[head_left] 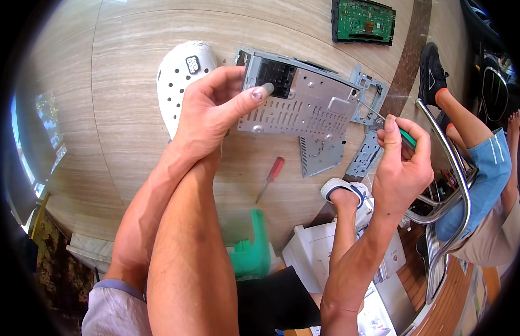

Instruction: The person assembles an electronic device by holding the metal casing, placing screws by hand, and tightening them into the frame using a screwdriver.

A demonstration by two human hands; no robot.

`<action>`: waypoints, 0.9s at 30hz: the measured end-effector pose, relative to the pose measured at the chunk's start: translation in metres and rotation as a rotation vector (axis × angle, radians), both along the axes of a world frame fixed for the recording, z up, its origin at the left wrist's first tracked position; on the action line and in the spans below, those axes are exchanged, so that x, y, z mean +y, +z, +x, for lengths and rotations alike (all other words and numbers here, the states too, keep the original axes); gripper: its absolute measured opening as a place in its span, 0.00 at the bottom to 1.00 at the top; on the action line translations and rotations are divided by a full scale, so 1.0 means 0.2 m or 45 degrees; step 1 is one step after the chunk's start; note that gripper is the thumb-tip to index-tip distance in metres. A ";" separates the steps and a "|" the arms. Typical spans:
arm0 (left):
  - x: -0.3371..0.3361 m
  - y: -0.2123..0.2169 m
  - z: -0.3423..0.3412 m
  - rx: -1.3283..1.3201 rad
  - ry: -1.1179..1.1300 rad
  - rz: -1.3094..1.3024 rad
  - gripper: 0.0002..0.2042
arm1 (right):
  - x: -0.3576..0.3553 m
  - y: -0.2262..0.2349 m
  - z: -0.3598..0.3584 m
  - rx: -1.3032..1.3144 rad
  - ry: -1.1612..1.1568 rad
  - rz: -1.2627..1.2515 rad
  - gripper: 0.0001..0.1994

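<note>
My left hand [209, 109] grips the left end of a silver metal car stereo unit [310, 106], thumb beside its black connector block [275, 78]. Slots and several small round marks dot the unit's broad face, which is tilted toward me. In my right hand [403, 159] is a screwdriver with a green handle [407, 139], closed between thumb and fingers. Its thin shaft reaches the unit's right edge near a corner hole; whether the tip sits in a screw is too small to tell.
A red-handled screwdriver [275, 168], a slotted metal plate [323, 155], metal brackets [365, 154] and a green circuit board [363, 22] lie on the tiled floor. A green plastic piece [254, 252] is close by. Another person's leg [467, 120] and a chrome chair frame [464, 196] stand at right.
</note>
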State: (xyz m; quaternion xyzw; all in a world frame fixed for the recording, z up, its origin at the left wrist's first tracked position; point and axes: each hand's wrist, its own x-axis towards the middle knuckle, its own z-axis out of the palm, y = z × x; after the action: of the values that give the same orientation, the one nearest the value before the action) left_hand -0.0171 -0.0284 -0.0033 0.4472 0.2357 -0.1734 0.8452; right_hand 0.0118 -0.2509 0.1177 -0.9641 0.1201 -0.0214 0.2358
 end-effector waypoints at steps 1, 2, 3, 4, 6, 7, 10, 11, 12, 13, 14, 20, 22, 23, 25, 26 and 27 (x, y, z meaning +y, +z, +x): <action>0.00 0.00 0.00 0.000 -0.002 -0.001 0.17 | 0.00 0.00 0.00 0.000 -0.001 0.000 0.08; 0.00 0.00 0.00 0.000 -0.005 0.000 0.17 | 0.01 0.00 0.01 0.001 -0.002 -0.012 0.08; 0.00 -0.01 0.00 0.000 -0.006 0.000 0.17 | 0.01 0.00 0.01 0.001 -0.003 -0.024 0.07; 0.00 -0.01 -0.01 -0.006 0.004 -0.003 0.17 | 0.01 0.01 0.01 0.002 -0.005 -0.023 0.07; 0.00 -0.01 -0.01 -0.013 0.013 -0.009 0.17 | 0.01 0.01 0.02 0.024 -0.004 -0.035 0.07; 0.00 -0.01 0.00 -0.017 0.001 0.003 0.17 | 0.01 0.01 0.02 0.024 -0.005 -0.035 0.07; 0.00 0.00 0.00 -0.018 -0.008 0.015 0.18 | 0.01 0.01 0.02 0.023 -0.030 -0.001 0.07; 0.00 0.00 0.00 -0.014 -0.005 0.010 0.18 | 0.01 0.01 0.02 0.027 -0.032 -0.006 0.07; 0.00 0.00 0.00 -0.014 -0.005 0.010 0.18 | 0.01 0.01 0.02 0.031 -0.034 -0.011 0.07; 0.00 0.00 0.00 -0.003 -0.006 0.012 0.18 | 0.01 0.01 0.02 0.031 -0.034 -0.012 0.07; 0.00 0.00 0.00 0.006 -0.006 0.015 0.18 | 0.01 0.02 0.02 0.051 -0.031 -0.007 0.08; -0.01 -0.01 -0.01 0.007 0.041 -0.023 0.17 | -0.01 0.01 0.00 0.041 0.068 0.076 0.10; -0.01 -0.01 -0.01 0.009 0.037 -0.022 0.17 | -0.01 0.01 0.00 0.069 0.062 0.151 0.10; 0.00 -0.01 -0.01 0.012 0.033 -0.020 0.17 | -0.03 0.00 0.00 0.065 0.094 0.156 0.10; -0.01 -0.01 -0.01 0.014 0.040 -0.024 0.17 | -0.03 0.00 0.00 0.061 0.125 0.162 0.09; -0.01 -0.01 -0.01 0.016 0.049 -0.028 0.17 | -0.02 0.02 0.01 0.101 0.106 0.162 0.09; -0.01 -0.01 -0.01 0.018 0.048 -0.026 0.17 | -0.01 0.03 0.01 0.141 0.086 0.163 0.08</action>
State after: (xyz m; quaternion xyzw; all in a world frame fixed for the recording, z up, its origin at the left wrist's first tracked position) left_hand -0.0188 -0.0296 -0.0047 0.4327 0.2481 -0.1630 0.8512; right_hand 0.0138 -0.2520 0.1234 -0.9503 0.1014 0.0475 0.2903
